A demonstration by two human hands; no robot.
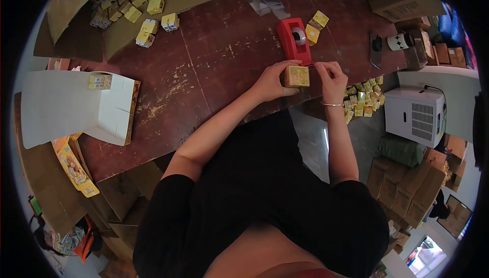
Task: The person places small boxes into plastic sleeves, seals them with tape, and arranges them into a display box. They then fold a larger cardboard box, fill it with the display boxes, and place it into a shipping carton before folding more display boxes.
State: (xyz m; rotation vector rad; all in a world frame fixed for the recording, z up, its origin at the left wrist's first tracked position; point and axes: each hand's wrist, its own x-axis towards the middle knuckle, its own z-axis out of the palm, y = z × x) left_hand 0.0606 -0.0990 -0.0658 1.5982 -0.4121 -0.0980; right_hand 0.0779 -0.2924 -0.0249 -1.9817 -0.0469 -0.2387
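My left hand (271, 82) is wrapped around a small yellow printed box (297, 76), held at the near edge of the table just in front of a red tape dispenser (294, 49). A roll of clear tape (299, 35) sits in the dispenser. To the right of the box, my right hand (333, 76) is pinched, thumb against fingers, close to the dispenser's near end. What the pinch holds, if anything, is too small to make out. Two yellow boxes (316, 27) lie behind the dispenser on its right.
A large carton (153, 10) with many small boxes lies at the back left of the dark red table (224, 38). An open white display box (112, 110) stands left. A patterned cup (400, 42) is at the right; below the edge there are more yellow boxes (364, 100).
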